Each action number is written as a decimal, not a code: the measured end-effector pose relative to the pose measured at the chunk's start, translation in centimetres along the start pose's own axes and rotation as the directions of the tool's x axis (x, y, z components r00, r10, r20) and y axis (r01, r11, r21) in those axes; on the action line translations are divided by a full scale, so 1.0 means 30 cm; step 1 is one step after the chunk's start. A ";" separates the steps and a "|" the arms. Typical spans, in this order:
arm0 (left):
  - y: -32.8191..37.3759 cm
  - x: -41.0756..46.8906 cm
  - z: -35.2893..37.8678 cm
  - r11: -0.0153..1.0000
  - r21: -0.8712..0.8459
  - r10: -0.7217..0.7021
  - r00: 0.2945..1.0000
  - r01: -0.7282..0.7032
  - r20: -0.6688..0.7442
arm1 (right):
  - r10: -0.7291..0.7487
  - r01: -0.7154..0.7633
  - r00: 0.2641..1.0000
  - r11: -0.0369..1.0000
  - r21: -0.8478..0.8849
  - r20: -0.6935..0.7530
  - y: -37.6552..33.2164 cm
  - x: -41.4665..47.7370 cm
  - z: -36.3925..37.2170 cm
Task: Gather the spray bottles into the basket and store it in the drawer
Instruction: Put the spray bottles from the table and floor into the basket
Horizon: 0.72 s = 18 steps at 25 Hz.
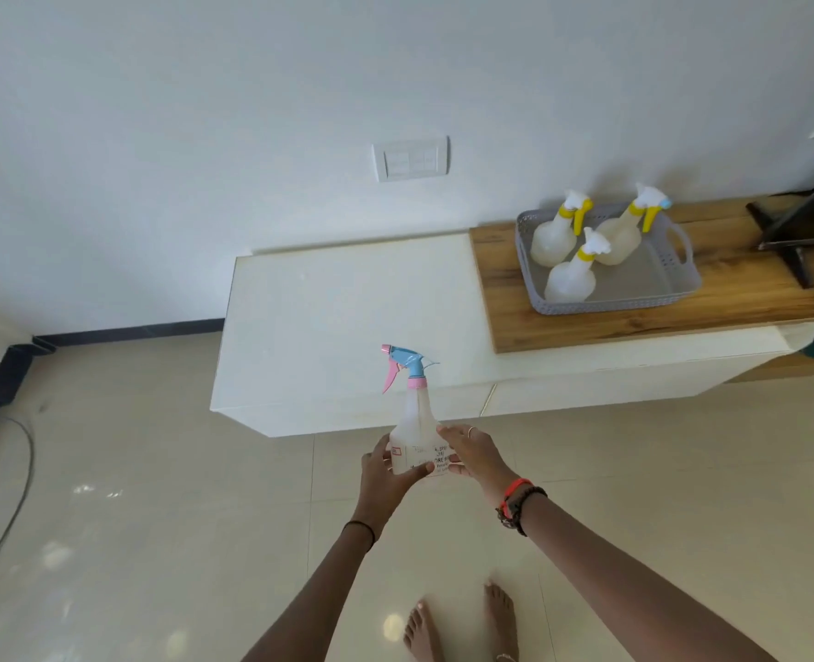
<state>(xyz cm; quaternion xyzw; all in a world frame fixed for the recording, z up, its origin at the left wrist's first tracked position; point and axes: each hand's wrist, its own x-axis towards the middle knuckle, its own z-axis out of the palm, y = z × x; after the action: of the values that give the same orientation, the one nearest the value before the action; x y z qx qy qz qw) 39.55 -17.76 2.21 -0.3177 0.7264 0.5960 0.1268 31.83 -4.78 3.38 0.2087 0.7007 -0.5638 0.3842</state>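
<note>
Gathering step, last bottle by the look of it. Person stands barefoot on the floor, facing the bench.

- Blue-and-pink bottle is held upright in the air, just short of the bench's near edge and well apart from the basket.
- Left hand wraps the lower body from the left, thumb across the printed label. Right hand curls round the opposite side. Both grip it; neither is free.
- Basket sits on the wooden slab at the bench's right end. Three yellow-collared bottles stand inside, crowded toward its left and back.

Next move, as I judge it: carry the bottle up and to the right and lower it into the bare right half of the basket. It must clear the rim and the standing trigger heads. One hand would do. Basket then goes below; the pale drawer fronts under the bench look closed.

Materials:
- Held bottle: translucent, cloudy plastic, with a rounded shoulder tapering to a narrow neck. Pink collar, blue head, pink trigger. Smooth, probably slippery; contents not discernible.
- Basket: grey plastic, perforated weave-pattern walls, loop handle at the right end, shallow.
- Bench top: glossy white. Slab: grained brown wood. Floor: polished tile, reflective.
</note>
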 end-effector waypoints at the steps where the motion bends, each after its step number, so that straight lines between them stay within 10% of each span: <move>1: 0.024 0.001 0.010 1.000 0.002 0.020 1.000 -0.020 0.020 | 0.001 -0.001 1.000 1.000 0.029 -0.011 -0.019 -0.007 -0.028; 18: 0.539 0.240 0.584 0.963 0.112 0.196 0.922 -0.245 0.335 | 0.112 -0.111 0.994 0.965 0.240 0.008 -0.288 0.130 -0.828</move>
<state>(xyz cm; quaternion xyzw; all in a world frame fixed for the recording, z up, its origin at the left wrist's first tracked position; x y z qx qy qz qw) 20.73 -2.01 6.35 -0.1219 0.7704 0.5933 0.1990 15.62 15.89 7.50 0.2940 0.6157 -0.6213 0.3853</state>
